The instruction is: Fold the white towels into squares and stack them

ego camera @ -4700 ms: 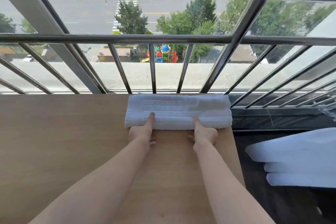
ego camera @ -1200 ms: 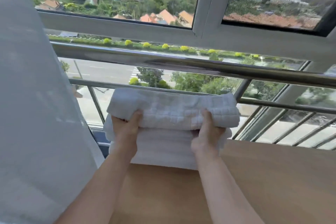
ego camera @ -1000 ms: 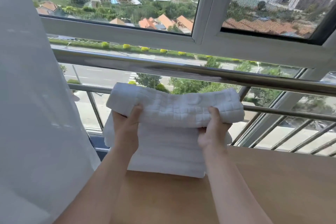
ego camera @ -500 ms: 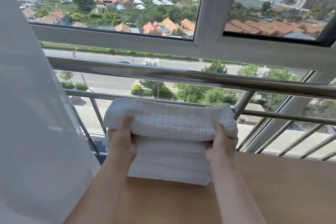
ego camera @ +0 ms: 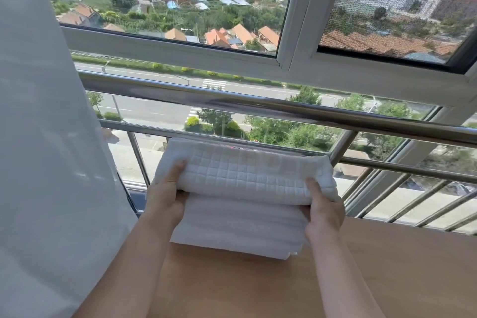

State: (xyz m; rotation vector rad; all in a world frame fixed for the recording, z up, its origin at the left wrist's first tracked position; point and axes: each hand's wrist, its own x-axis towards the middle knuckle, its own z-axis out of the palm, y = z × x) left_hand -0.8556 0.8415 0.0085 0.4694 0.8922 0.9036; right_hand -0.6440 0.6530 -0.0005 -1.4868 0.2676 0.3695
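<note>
A sheer curtain [ego camera: 38, 137] hangs at the left. The left hand [ego camera: 165, 199] grips the left end of a folded white towel [ego camera: 245, 175], thumb on top and fingers beneath. The towel is a thick, waffle-gridded oblong across a stack of smoother ribbed towels [ego camera: 240, 224] at the table's [ego camera: 284, 279] far left corner. It seems to rest on the stack. The right hand [ego camera: 324, 210] clamps the right end likewise, the 2 hands well apart.

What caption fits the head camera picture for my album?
Left hand and right hand hold a folded white waffle-weave towel atop a white towel stack.
</note>
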